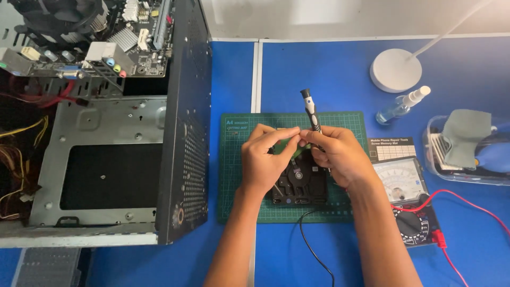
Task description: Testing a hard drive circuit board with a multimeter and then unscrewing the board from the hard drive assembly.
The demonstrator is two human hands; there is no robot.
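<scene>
A black hard drive (305,186) lies on a green cutting mat (239,175) on the blue table. My right hand (340,157) grips a slim black and silver screwdriver (311,114), its handle pointing up and away. My left hand (265,159) pinches the shaft near the tip, just above the drive. A green circuit board (283,148) shows between my fingers. The screwdriver tip is hidden by my fingers.
An open computer case (106,122) with a motherboard (106,32) stands at left. An analog multimeter (406,199) with red leads lies right of the mat. A white lamp base (396,70), spray bottle (401,106) and clear plastic box (467,154) sit at the back right. A black cable (313,244) runs toward me.
</scene>
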